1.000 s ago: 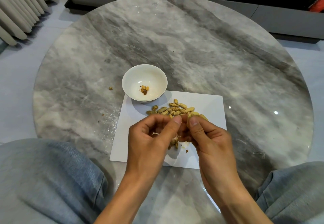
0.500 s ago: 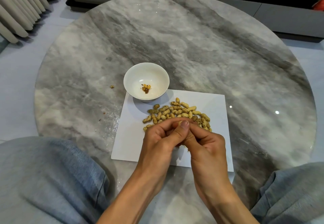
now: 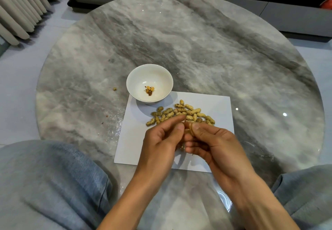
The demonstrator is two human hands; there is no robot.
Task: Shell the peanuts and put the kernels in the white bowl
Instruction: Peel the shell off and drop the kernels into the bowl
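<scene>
A pile of unshelled peanuts [image 3: 181, 114] lies on a white sheet of paper [image 3: 215, 107]. The white bowl [image 3: 138, 78] stands at the sheet's far left corner and holds a few kernels [image 3: 149, 90] with bits of red skin. My left hand [image 3: 161, 139] and my right hand [image 3: 210, 139] meet just in front of the pile, thumbs tip to tip. Between them they pinch one peanut [image 3: 187, 130], mostly hidden by the fingers. Some shell bits show under the hands.
The round grey marble table [image 3: 197, 41] carries a small shell crumb [image 3: 114, 89] left of the bowl. My knees in blue-grey trousers [image 3: 45, 184] flank the near edge. Curtains hang at the far left, a dark cabinet stands behind.
Both hands have drawn back a little toward me, uncovering more of the peanut pile. They keep working the same peanut between the thumbs.
</scene>
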